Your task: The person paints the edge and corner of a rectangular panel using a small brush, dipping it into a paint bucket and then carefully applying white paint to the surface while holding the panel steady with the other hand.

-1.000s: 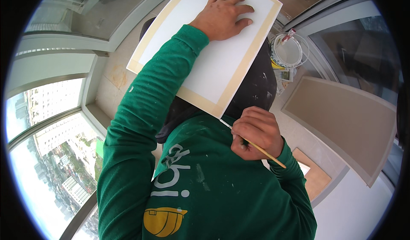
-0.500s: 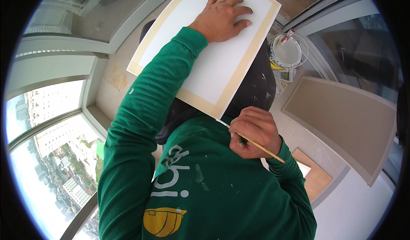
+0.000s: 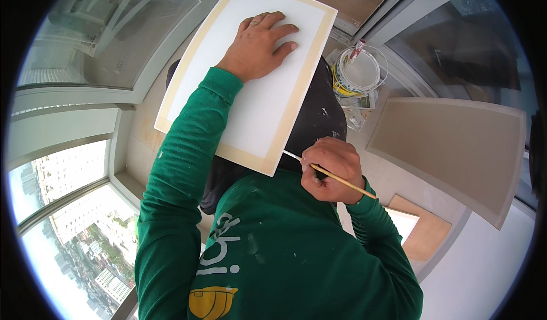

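Note:
Across my lap lies a white rectangular panel (image 3: 253, 112) with a band of tan tape (image 3: 297, 98) running just inside its edges. My left hand (image 3: 256, 46) rests flat on the panel's far half, fingers spread, holding nothing. Close to the panel's near right corner, my right hand (image 3: 332, 169) grips a thin paintbrush (image 3: 345, 182) with a yellowish wooden handle. White shows on the brush's tip, which points at the panel's right edge; whether it touches the edge I cannot tell.
Right of my knee stands a paint bucket (image 3: 359, 72) with a wire handle and a red-and-white brush at its rim. A large beige panel (image 3: 450, 152) leans farther right. Nearer are a brown board (image 3: 430, 229) and a white sheet. Windows (image 3: 74, 229) line the left.
My view has shifted, so the panel and my left hand appear farther left. The brush has moved from the near corner up along the panel's right edge.

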Available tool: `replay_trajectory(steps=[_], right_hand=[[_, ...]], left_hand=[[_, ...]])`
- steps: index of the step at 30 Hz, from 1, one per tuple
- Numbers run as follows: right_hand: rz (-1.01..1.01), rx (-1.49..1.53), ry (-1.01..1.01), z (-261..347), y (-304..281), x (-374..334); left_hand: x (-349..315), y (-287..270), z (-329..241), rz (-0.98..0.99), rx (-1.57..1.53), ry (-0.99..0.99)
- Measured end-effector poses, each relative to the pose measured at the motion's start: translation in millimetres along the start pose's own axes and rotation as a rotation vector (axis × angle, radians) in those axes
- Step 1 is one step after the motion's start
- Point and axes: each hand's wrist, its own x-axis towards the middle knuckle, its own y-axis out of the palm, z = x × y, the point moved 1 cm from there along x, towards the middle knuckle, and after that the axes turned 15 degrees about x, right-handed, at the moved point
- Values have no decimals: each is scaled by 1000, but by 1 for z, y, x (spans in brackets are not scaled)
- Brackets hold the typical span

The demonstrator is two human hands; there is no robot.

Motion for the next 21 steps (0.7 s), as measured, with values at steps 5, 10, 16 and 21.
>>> replay_trajectory(steps=[5, 10, 16, 21], right_hand=[[-242, 121, 145, -20, -21, 0], [-373, 354, 284, -56, -39, 3], [-384, 357, 265, -71, -48, 18], [-382, 284, 256, -85, -51, 25]], left_hand=[[2, -5, -2, 25, -13, -1], [4, -10, -5, 40, -36, 6], [5, -13, -5, 28, -46, 8], [6, -12, -7, 30, -44, -4]])
